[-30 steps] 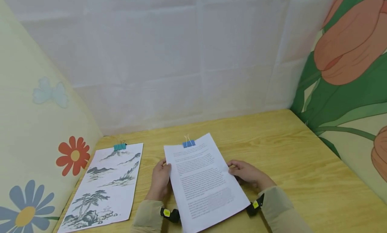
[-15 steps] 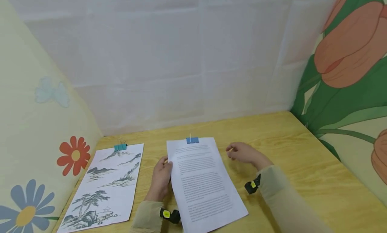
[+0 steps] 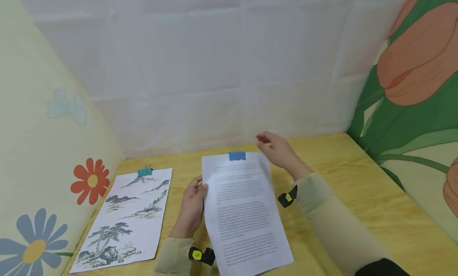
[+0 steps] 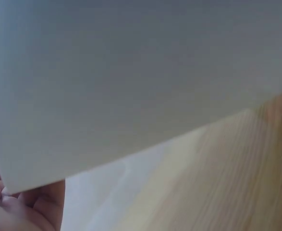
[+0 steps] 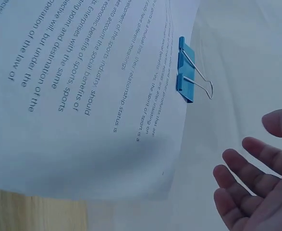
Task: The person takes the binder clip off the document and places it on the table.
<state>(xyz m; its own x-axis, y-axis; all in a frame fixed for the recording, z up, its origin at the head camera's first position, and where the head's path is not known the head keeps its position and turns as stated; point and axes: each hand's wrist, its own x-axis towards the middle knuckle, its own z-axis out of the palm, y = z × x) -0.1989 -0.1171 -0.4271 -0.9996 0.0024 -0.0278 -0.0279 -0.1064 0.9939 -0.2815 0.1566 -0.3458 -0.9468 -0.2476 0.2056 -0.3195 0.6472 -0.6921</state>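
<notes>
Over the wooden table (image 3: 358, 168), the left hand (image 3: 192, 206) pinches printed paper (image 3: 243, 220), its blue clip (image 3: 237, 156) at nine o'clock from the spread right hand (image 3: 280, 150).

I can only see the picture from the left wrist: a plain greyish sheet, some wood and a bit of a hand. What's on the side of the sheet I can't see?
Observer: The head view shows paragraphs of small print down the front of the paper.
Visitor: Oh! Is anything fastened to it?
Observer: Yes, a blue binder clip grips its top edge.
Visitor: And what's the other of the hands up to?
Observer: The right hand is up by the paper's top right corner, its fingers not touching the clip.
</notes>
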